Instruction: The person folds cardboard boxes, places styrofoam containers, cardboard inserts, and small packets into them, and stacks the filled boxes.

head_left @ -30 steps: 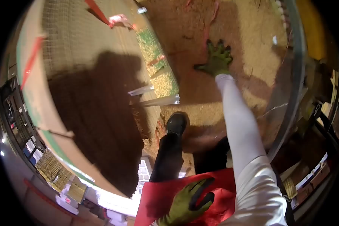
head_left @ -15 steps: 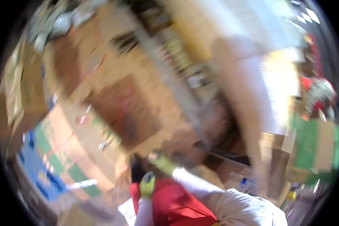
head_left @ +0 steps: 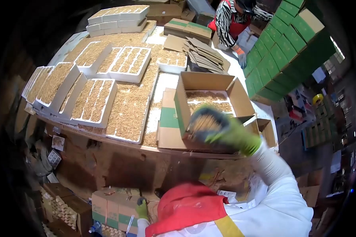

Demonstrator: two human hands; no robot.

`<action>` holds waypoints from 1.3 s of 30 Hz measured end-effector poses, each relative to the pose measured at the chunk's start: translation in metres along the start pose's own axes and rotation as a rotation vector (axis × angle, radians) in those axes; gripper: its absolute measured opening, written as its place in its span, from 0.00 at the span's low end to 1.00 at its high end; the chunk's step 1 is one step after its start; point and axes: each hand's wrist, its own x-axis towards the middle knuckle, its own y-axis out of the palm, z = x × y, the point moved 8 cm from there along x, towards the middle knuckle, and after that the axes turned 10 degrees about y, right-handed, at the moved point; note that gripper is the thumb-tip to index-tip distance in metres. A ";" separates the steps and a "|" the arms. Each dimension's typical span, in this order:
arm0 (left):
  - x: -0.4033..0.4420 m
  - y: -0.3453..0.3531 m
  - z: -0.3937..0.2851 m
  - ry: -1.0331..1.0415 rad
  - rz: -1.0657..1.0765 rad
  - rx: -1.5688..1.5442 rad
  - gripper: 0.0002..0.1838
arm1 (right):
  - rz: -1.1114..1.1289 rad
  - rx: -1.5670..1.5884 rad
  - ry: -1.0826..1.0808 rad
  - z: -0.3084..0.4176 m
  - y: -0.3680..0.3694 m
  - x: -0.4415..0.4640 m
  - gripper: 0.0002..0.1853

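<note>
The right hand [head_left: 224,129] is holding brown bits [head_left: 203,123] at the open box [head_left: 205,81]. The left hand [head_left: 142,208] is hanging near left; its fingers, I can't tell.

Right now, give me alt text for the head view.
Gloved right hand holding tan filler, blurred, over an open box on a table. White trays of filler spread leftward; a co-worker stands near green boxes. The left hand is low, beside a carton.

Packing workshop — white trays [head_left: 127,78] | stacked green cartons [head_left: 279,59] | long worktable [head_left: 159,89]
</note>
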 end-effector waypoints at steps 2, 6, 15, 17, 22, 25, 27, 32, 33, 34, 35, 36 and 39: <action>0.016 -0.012 -0.047 0.064 -0.054 0.104 0.10 | -0.210 -0.106 -0.341 0.024 -0.082 0.005 0.22; 0.030 0.000 -0.133 -0.024 -0.061 -0.059 0.10 | -0.316 -0.687 -0.389 0.012 -0.168 0.019 0.29; 0.042 0.059 -0.285 0.232 0.001 0.021 0.13 | -0.232 -0.765 -0.109 -0.036 -0.229 0.039 0.25; 0.055 0.057 -0.314 0.241 -0.036 0.151 0.13 | -0.254 -1.121 -0.293 -0.047 -0.215 0.046 0.19; 0.103 0.067 -0.423 0.398 -0.064 0.164 0.14 | 0.201 -1.167 -0.158 -0.094 -0.164 0.055 0.07; 0.130 0.090 -0.487 0.479 -0.031 -0.115 0.15 | 0.301 -0.945 -0.321 -0.080 -0.123 0.069 0.07; 0.151 0.112 -0.537 0.594 0.012 -0.128 0.17 | 0.173 -0.962 -0.420 -0.070 -0.122 0.078 0.14; 0.226 0.186 -0.621 0.838 0.238 -0.062 0.15 | -0.137 -1.060 -0.409 -0.027 -0.158 0.060 0.14; 0.245 0.210 -0.635 0.910 0.281 0.014 0.15 | -0.233 -1.041 -0.489 -0.018 -0.162 0.050 0.13; 0.263 0.238 -0.646 0.983 0.330 0.114 0.17 | -0.236 -1.013 -0.397 -0.028 -0.168 0.048 0.15; 0.279 0.267 -0.658 1.053 0.379 0.219 0.18 | -0.133 -1.063 -0.253 -0.034 -0.168 0.048 0.17; 0.286 0.298 -0.675 1.250 0.378 0.349 0.20 | -0.187 -1.053 -0.305 -0.019 -0.167 0.044 0.18; 0.282 0.402 -0.712 1.754 0.433 0.724 0.28 | -0.422 -0.920 -0.255 0.000 -0.178 0.030 0.24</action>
